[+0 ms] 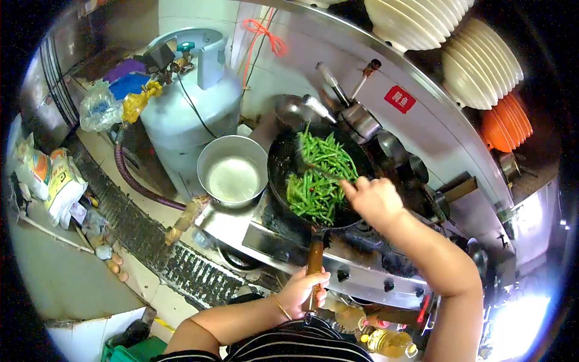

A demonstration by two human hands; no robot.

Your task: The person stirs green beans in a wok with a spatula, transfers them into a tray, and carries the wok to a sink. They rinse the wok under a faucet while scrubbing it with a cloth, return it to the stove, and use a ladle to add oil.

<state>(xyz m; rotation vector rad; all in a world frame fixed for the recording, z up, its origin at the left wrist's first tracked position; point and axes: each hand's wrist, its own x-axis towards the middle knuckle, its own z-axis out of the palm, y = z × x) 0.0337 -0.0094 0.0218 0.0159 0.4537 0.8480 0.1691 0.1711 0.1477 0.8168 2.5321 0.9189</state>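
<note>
A black wok [278,148] sits on the stove, filled with cut green beans [322,202] and a few small red bits. My left hand [298,292] is closed around its brown wooden handle [315,256], close to my body. Over the wok's right side, my right hand [377,202] grips a long-handled cooking utensil [325,173]. Its thin shaft reaches left into the beans, and its head is partly buried among them. Just left of the wok stands a metal pot [233,196] with pale, cloudy contents.
A gas cylinder [193,114] stands behind the pot. Small pans [360,120] and ladles line the wall behind the wok. Stacked white bowls [482,63] and orange bowls [506,123] occupy the upper shelf. Stove knobs [342,276] run along the front; oil bottles [389,342] stand below.
</note>
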